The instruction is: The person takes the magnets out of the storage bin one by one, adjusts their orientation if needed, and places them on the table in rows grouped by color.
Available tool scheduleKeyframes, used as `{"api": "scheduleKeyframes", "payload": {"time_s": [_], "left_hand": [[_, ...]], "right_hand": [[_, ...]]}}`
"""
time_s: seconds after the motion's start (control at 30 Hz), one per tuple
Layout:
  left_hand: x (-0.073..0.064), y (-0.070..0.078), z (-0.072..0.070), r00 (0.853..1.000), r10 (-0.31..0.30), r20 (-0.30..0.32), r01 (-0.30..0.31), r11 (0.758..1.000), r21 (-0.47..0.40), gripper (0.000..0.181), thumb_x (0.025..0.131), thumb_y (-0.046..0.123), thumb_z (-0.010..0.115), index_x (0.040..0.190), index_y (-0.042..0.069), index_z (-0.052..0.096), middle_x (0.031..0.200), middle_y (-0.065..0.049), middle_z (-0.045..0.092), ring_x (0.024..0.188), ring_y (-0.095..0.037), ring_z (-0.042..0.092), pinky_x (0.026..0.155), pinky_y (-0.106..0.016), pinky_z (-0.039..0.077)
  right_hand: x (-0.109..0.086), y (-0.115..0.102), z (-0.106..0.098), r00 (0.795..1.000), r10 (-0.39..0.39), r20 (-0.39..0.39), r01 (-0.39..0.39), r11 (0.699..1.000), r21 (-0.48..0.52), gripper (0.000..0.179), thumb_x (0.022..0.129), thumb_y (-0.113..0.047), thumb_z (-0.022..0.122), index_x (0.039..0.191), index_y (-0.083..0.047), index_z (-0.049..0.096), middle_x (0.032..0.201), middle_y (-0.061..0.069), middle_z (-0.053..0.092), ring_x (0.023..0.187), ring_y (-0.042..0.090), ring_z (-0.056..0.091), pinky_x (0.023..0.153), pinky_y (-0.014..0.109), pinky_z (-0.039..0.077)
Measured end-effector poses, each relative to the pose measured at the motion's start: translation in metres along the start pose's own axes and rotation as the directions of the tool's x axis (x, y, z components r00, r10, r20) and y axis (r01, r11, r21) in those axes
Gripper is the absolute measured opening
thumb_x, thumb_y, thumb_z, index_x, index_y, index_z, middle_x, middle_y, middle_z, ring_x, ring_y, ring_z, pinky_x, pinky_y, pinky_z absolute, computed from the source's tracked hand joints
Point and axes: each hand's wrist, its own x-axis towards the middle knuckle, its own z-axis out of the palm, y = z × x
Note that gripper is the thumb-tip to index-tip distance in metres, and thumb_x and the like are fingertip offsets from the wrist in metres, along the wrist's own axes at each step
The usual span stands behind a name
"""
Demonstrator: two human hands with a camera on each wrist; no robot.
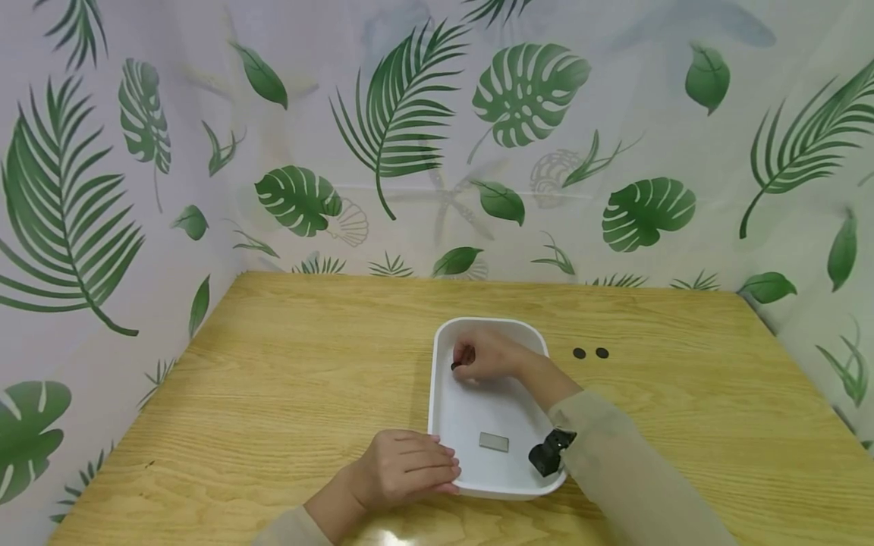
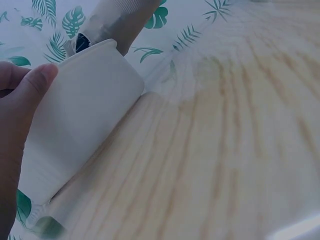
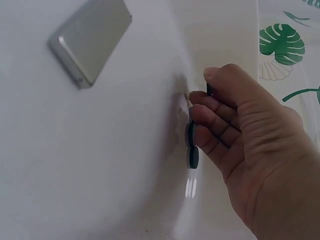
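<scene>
Head view: a white round-cornered tub (image 1: 471, 413) stands on a wood-grain desk (image 1: 307, 364). The right hand (image 1: 486, 355) reaches inside, near the left wall, its thumb and fingers pinching a small black disc (image 1: 454, 367); a black wrist camera (image 1: 550, 453) sits at the right sleeve (image 1: 635, 462). The left hand (image 1: 413, 466) lies over the near left corner. A silver rectangular block (image 1: 494, 441) rests flat on the tub's floor, toward the near end; two loose black discs (image 1: 579, 353) lie just apart on the desk, right of the tub. Left wrist view: the thumb bears on the outer wall at the rim, thumb and fingers gripping the edge. Right wrist view: the pinched disc shows edge-on at the thumb tip; two further dark discs (image 3: 193, 157) adjoin beside the lower fingertips, near the wall; whether those fingers hold them cannot be told.
</scene>
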Motion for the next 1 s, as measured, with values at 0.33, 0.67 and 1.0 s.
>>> {"api": "scheduleKeyframes", "payload": {"time_s": [0.33,0.67,1.0], "left_hand": [[-0.0006,0.0002,-0.0005,1.000,-0.013,0.006,0.013,1.000,-0.008,0.018,0.082,0.029,0.074,0.080,0.012,0.075,0.079,0.001,0.073,0.076,-0.007,0.070,0.076,-0.022,0.058],[-0.0018,-0.0012,0.0002,1.000,0.004,-0.002,-0.004,1.000,-0.001,0.018,0.082,0.029,0.074,0.080,0.011,0.075,0.079,0.000,0.073,0.076,-0.008,0.070,0.076,-0.022,0.058],[-0.0059,0.0003,0.0006,1.000,-0.009,0.011,0.009,1.000,-0.008,0.018,0.082,0.030,0.074,0.081,0.011,0.075,0.080,0.000,0.073,0.076,-0.008,0.071,0.077,-0.023,0.058]], "right_hand": [[0.0000,-0.0027,-0.0025,0.994,-0.077,-0.076,0.077,0.997,-0.012,0.012,0.078,-0.008,0.070,0.089,-0.003,0.069,0.075,0.000,0.064,0.068,0.004,0.054,0.062,0.017,0.050],[-0.0028,-0.0042,-0.0053,0.979,-0.080,-0.186,0.078,0.997,-0.021,0.005,0.080,-0.013,0.072,0.084,-0.010,0.071,0.072,-0.005,0.064,0.065,0.004,0.053,0.057,0.017,0.048],[-0.0080,-0.0062,-0.0058,0.949,-0.122,-0.289,0.142,0.989,0.049,0.005,0.080,-0.006,0.072,0.085,-0.005,0.070,0.068,-0.002,0.061,0.062,0.005,0.050,0.053,0.018,0.047]]}}
